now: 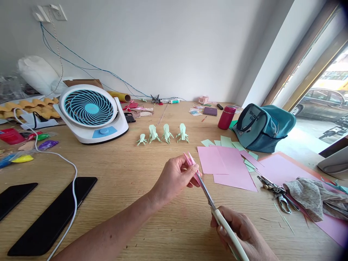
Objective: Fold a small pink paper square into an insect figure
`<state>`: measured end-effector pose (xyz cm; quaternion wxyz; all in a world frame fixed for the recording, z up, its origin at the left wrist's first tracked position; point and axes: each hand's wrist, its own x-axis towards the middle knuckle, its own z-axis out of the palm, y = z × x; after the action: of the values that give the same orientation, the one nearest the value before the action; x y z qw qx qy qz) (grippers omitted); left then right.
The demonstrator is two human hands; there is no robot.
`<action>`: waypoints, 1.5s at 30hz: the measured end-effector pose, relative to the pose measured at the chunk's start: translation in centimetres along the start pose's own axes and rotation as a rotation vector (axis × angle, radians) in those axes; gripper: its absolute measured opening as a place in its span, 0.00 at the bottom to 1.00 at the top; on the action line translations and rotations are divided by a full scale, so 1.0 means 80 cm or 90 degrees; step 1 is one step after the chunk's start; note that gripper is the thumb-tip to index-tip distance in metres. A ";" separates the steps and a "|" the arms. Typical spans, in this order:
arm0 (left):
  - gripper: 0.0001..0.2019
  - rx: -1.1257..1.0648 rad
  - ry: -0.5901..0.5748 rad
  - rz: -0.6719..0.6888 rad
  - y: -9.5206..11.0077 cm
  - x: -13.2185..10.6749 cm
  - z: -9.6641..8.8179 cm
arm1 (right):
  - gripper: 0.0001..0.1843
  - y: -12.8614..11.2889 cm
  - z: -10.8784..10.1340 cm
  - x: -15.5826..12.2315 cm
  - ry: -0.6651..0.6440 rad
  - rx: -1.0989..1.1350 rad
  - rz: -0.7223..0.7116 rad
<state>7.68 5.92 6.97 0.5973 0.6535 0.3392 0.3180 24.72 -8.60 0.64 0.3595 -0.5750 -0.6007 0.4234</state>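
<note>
My left hand [176, 176] pinches a small folded pink paper piece [190, 160] above the wooden table [130, 170]. My right hand [241, 230] grips white-handled scissors [214, 206], whose blades reach up to the pink piece at my left fingertips. Several folded light-green paper figures [163, 135] stand in a row beyond my hands. Pink paper sheets [228, 165] and light-green sheets [231, 143] lie to the right.
A white and blue desk fan [91, 112] sits at the back left, its white cable [67, 163] crossing two black phones [54, 214]. A teal bag [262, 128], a red cup [226, 116], metal pliers [277, 190] and grey cloth [312, 195] lie right.
</note>
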 end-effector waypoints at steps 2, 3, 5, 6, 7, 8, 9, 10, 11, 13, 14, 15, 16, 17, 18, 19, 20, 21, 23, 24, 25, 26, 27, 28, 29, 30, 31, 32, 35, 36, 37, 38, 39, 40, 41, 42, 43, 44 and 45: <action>0.12 0.000 -0.008 -0.004 0.000 0.000 0.000 | 0.27 0.000 0.001 0.000 -0.007 0.019 0.012; 0.12 0.001 -0.012 -0.008 0.000 -0.001 0.000 | 0.26 -0.001 0.001 0.000 -0.007 0.022 0.016; 0.12 0.007 -0.011 -0.015 0.000 0.000 -0.001 | 0.24 -0.005 0.001 0.000 -0.001 0.011 0.014; 0.12 0.013 0.000 -0.016 0.000 0.001 -0.003 | 0.22 -0.008 0.001 0.000 0.003 -0.005 0.016; 0.13 0.019 0.012 -0.011 0.000 0.002 -0.005 | 0.20 -0.011 0.001 -0.001 0.004 -0.022 0.015; 0.13 0.024 0.033 -0.003 0.000 0.004 -0.007 | 0.18 -0.013 0.000 -0.001 0.000 -0.042 0.019; 0.13 0.022 0.044 0.008 -0.001 0.006 -0.011 | 0.16 -0.015 -0.002 0.000 0.001 -0.069 0.025; 0.14 0.012 0.067 0.018 -0.002 0.009 -0.014 | 0.15 -0.015 -0.004 0.000 0.008 -0.101 0.021; 0.13 -0.001 0.082 0.022 -0.003 0.012 -0.018 | 0.13 -0.013 -0.008 0.001 0.019 -0.143 0.016; 0.13 -0.028 0.114 0.015 -0.006 0.017 -0.024 | 0.11 -0.005 -0.018 0.003 0.063 -0.262 0.004; 0.13 -0.039 0.122 0.013 -0.008 0.019 -0.026 | 0.11 0.002 -0.025 0.005 0.106 -0.348 0.001; 0.14 -0.045 0.115 0.008 -0.009 0.020 -0.027 | 0.11 0.010 -0.032 0.006 0.152 -0.433 0.002; 0.14 -0.047 0.111 0.002 -0.010 0.021 -0.026 | 0.11 0.018 -0.040 0.008 0.178 -0.505 0.009; 0.14 -0.044 0.102 -0.007 -0.011 0.020 -0.025 | 0.12 0.027 -0.049 0.009 0.200 -0.567 0.015; 0.14 -0.038 0.091 -0.016 -0.012 0.020 -0.022 | 0.12 0.035 -0.057 0.010 0.229 -0.620 0.023; 0.14 -0.031 0.079 -0.024 -0.012 0.018 -0.019 | 0.12 0.042 -0.064 0.010 0.252 -0.664 0.032; 0.15 -0.025 0.063 -0.031 -0.012 0.017 -0.014 | 0.13 0.047 -0.070 0.010 0.278 -0.698 0.041; 0.15 -0.020 0.046 -0.037 -0.013 0.015 -0.010 | 0.13 0.051 -0.076 0.010 0.289 -0.724 0.047; 0.15 -0.016 0.015 -0.043 -0.015 0.011 -0.002 | 0.13 0.054 -0.084 0.008 0.319 -0.756 0.066; 0.15 -0.016 0.009 -0.046 -0.017 0.009 0.002 | 0.13 0.054 -0.088 0.007 0.327 -0.767 0.077; 0.15 -0.018 0.008 -0.047 -0.020 0.005 0.005 | 0.13 0.054 -0.091 0.006 0.330 -0.781 0.094; 0.15 -0.019 0.013 -0.049 -0.023 0.001 0.007 | 0.13 0.054 -0.093 0.005 0.326 -0.790 0.108; 0.15 -0.018 0.014 -0.057 -0.027 -0.004 0.008 | 0.13 0.054 -0.095 0.004 0.319 -0.797 0.121; 0.16 -0.020 0.006 -0.068 -0.032 -0.009 0.009 | 0.13 0.054 -0.096 0.003 0.313 -0.797 0.126; 0.16 -0.025 -0.003 -0.074 -0.037 -0.015 0.010 | 0.13 0.053 -0.095 0.003 0.314 -0.793 0.124; 0.16 -0.027 -0.014 -0.079 -0.041 -0.021 0.010 | 0.13 0.051 -0.092 0.003 0.328 -0.784 0.110; 0.16 -0.030 -0.021 -0.079 -0.046 -0.027 0.010 | 0.13 0.047 -0.086 0.003 0.350 -0.762 0.081; 0.16 -0.032 -0.025 -0.076 -0.049 -0.033 0.010 | 0.13 0.040 -0.078 0.004 0.372 -0.716 0.035; 0.16 -0.037 -0.028 -0.054 -0.059 -0.045 0.012 | 0.14 0.009 -0.035 0.010 0.260 -0.383 -0.089; 0.15 -0.037 -0.025 -0.045 -0.061 -0.047 0.013 | 0.13 -0.002 -0.019 0.013 0.174 -0.270 -0.089; 0.15 -0.037 -0.020 -0.035 -0.063 -0.048 0.014 | 0.12 -0.013 -0.003 0.017 0.096 -0.189 -0.080; 0.14 -0.038 -0.014 -0.024 -0.065 -0.049 0.014 | 0.11 -0.022 0.010 0.021 0.047 -0.138 -0.078; 0.14 -0.040 -0.011 -0.014 -0.066 -0.050 0.015 | 0.12 -0.028 0.021 0.025 0.030 -0.111 -0.070; 0.13 -0.041 -0.009 -0.004 -0.067 -0.050 0.016 | 0.12 -0.031 0.030 0.030 0.039 -0.091 -0.054; 0.13 -0.044 -0.009 0.004 -0.068 -0.050 0.016 | 0.13 -0.032 0.035 0.034 0.045 -0.073 -0.034; 0.12 -0.046 -0.009 0.010 -0.068 -0.049 0.017 | 0.14 -0.030 0.038 0.038 0.053 -0.051 -0.016; 0.11 -0.050 -0.010 0.018 -0.069 -0.049 0.017 | 0.14 -0.026 0.039 0.042 0.057 -0.025 -0.004; 0.11 -0.054 -0.011 0.025 -0.069 -0.048 0.017 | 0.14 -0.022 0.040 0.044 0.051 0.007 0.006; 0.11 -0.057 -0.011 0.029 -0.069 -0.048 0.018 | 0.14 -0.017 0.040 0.046 0.045 0.040 0.014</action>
<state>6.32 2.27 1.31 0.6214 0.6367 0.3041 0.3407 20.93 -5.21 0.43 0.3940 -0.5846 -0.5674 0.4255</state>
